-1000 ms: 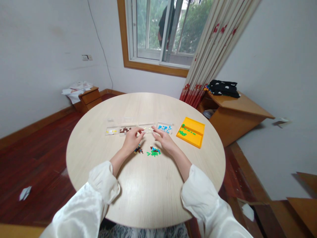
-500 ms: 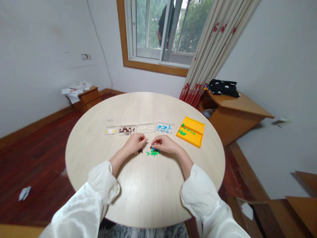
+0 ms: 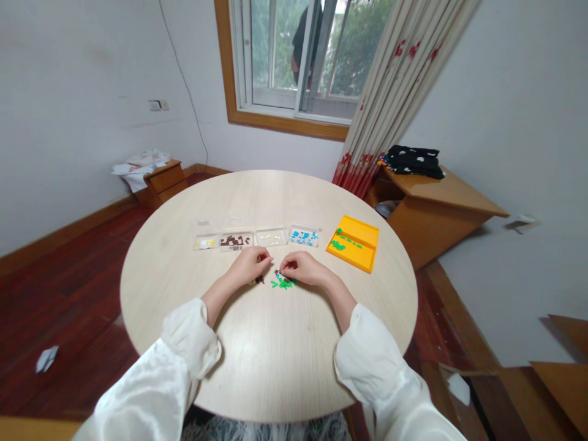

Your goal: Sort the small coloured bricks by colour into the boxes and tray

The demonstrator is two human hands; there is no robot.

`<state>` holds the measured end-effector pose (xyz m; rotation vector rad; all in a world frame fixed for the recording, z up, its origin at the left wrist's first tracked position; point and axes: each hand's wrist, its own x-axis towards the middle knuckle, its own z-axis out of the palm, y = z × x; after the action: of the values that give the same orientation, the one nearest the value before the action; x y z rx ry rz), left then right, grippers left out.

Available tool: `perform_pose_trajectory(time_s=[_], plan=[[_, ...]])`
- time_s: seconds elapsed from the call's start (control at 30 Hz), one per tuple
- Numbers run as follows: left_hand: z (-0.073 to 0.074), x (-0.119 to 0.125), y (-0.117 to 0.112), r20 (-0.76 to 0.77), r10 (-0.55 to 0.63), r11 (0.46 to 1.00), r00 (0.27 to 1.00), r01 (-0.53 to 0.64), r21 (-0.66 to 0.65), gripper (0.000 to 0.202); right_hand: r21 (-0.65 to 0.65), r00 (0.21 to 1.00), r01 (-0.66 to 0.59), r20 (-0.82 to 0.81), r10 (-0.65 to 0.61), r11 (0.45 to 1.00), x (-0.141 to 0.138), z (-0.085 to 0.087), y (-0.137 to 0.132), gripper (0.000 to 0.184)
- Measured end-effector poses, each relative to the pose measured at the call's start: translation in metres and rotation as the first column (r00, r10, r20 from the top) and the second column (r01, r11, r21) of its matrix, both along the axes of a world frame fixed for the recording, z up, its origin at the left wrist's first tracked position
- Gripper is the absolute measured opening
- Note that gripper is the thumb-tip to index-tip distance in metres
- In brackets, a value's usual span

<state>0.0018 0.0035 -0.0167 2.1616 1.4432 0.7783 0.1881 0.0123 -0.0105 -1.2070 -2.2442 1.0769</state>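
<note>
My left hand (image 3: 252, 266) hovers at the middle of the table, thumb and fingertips pinched together. What it holds, if anything, is too small to make out. Partly covered by its wrist is a small cluster of dark and cream pieces (image 3: 260, 280). Just across from it, my right hand (image 3: 303, 267) has its fingers pinched low over a little heap of green toy bricks (image 3: 285, 284). Brown and blue bits show among the heap at those fingertips. Whether one of them is gripped is hidden.
Behind my hands stand shallow clear boxes: one with yellow pieces (image 3: 205, 243), one with brown pieces (image 3: 235, 241), one with cream pieces (image 3: 271, 237), one with blue pieces (image 3: 304, 236). An orange open case (image 3: 362, 257) with green bricks lies at the right.
The fingertips of my right hand have shifted slightly, and a brown piece now shows at the heap's far edge, beside them. My left hand has barely moved.
</note>
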Motion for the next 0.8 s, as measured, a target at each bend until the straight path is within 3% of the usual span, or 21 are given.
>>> perform_pose_trajectory(time_s=[0.17,0.43,0.8], plan=[[-0.0028,-0.0006,0.0014,0.013,0.001,1.0,1.0,-0.001,0.025,0.021,0.112,1.0,-0.006,-0.028,0.009,0.994,-0.0007,0.0029,-0.0019,0.013],[0.0006,-0.0005,0.0003,0.009,0.006,1.0,1.0,-0.006,0.009,0.018,0.131,0.989,-0.145,0.045,0.14,0.981,-0.0053,0.0055,-0.008,0.013],[-0.0015,-0.0018,0.0024,0.005,0.014,1.0,1.0,-0.014,0.017,0.018,0.122,0.987,-0.151,0.08,0.142,0.981,-0.0067,0.0071,-0.0085,0.015]])
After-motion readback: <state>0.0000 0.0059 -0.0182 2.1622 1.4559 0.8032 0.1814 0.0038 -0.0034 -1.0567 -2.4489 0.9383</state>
